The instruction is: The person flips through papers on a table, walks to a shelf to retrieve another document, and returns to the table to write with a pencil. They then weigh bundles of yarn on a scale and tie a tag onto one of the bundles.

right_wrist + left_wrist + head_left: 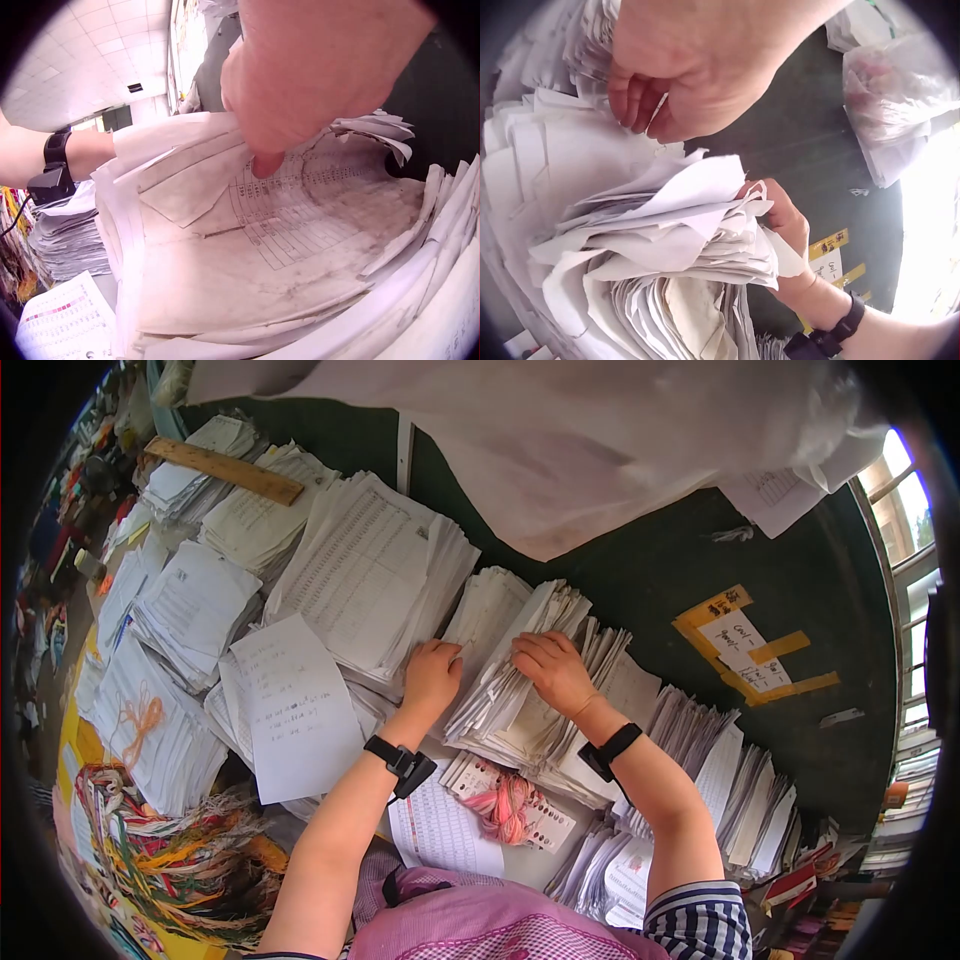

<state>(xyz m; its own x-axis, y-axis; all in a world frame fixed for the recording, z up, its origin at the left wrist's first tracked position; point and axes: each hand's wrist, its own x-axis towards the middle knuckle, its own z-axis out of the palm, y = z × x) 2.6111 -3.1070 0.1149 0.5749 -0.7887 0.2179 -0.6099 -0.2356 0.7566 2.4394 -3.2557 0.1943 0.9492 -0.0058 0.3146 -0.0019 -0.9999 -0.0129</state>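
A thick, worn stack of printed paper sheets [510, 695] lies fanned on a dark green table [660, 560] amid many other piles. My left hand [440, 660] sits at the stack's left side, and in the left wrist view its fingers [637, 97] curl onto sheet edges. My right hand [535, 655] grips the top edge of the stack from the right. In the right wrist view one fingertip [266, 161] presses on a stained printed sheet [300, 225] while the sheets above it are lifted. That hand [784, 221] also shows in the left wrist view, holding the fanned sheets [675, 247].
Paper piles [350, 570] cover the table's left and near side. A wooden ruler [225, 470] lies on the far piles. A pink thread skein [505, 805] rests on a chart, coloured threads [170, 850] lie bottom left. A yellow-taped note [750, 645] and white plastic [600, 440] are further off.
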